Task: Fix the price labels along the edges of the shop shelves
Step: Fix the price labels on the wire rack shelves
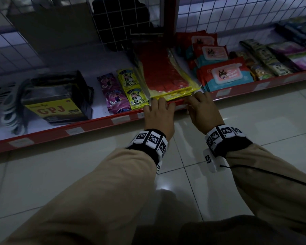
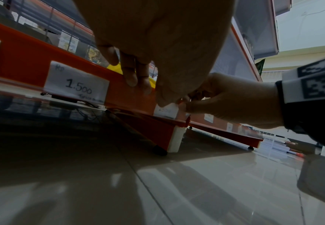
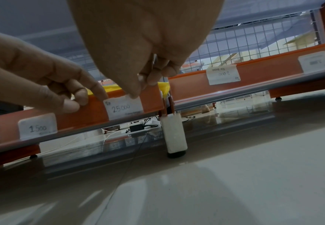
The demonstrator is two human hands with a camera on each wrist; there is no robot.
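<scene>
Red shelf edge [image 1: 95, 123] low by the floor, both hands up against it: left hand [image 1: 159, 114], right hand [image 1: 202, 108]. Packets of wipes [image 1: 226, 75] and a yellow bag [image 1: 168, 80] on the shelf.

From the left wrist: fingers loose on the edge, beside the 1.500 label [image 2: 76, 85].

From the right wrist: thumb pressing the top of the 25.000 label [image 3: 124, 108], fingers curled behind. Likely next: slide flat and straight.

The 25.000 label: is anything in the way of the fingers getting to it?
Nothing visible is. The right hand already touches the top edge of the 25.000 label on the shelf edge; the left hand rests beside it.
</scene>
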